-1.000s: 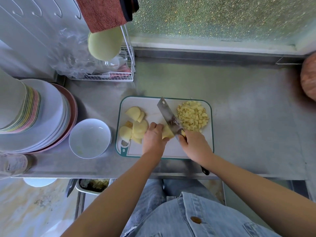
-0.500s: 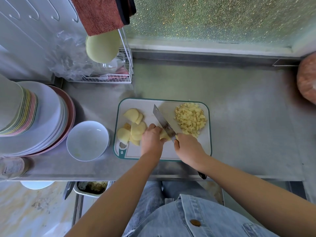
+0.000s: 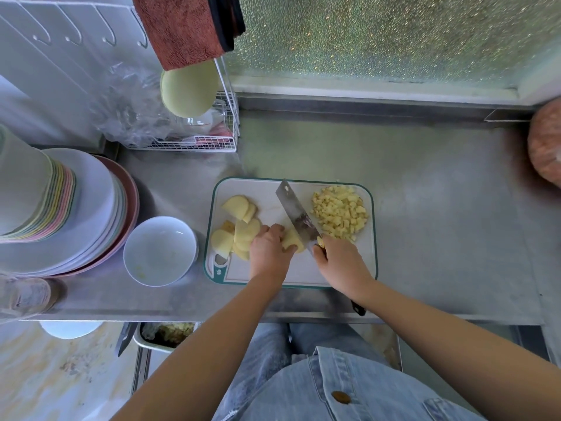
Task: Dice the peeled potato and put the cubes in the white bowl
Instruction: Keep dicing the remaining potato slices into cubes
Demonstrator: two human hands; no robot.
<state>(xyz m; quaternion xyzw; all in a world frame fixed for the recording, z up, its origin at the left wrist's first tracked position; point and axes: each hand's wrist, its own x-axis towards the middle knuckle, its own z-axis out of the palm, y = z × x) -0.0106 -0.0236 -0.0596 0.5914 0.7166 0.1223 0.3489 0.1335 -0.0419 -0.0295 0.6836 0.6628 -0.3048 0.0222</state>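
A white cutting board [image 3: 368, 268] with a green rim lies on the steel counter. Potato slices [image 3: 239, 221] are spread over its left part and a pile of potato cubes [image 3: 340, 211] sits at its right. My left hand [image 3: 268, 249] holds a stack of potato slices [image 3: 293, 240] down with curled fingers. My right hand [image 3: 340, 262] grips the handle of a cleaver [image 3: 294, 209], whose blade rests against the right side of that stack. The white bowl [image 3: 159, 250] stands empty to the left of the board.
Stacked plates [image 3: 79, 208] and a tall stack of bowls fill the left of the counter. A wire rack [image 3: 194, 141] with plastic bags stands behind. An orange round object [image 3: 546, 144] sits at the far right. A tray [image 3: 164, 334] of peelings lies below the counter edge.
The cleaver's blade has shifted slightly left along the held potato stack, and both hands stayed on the board.
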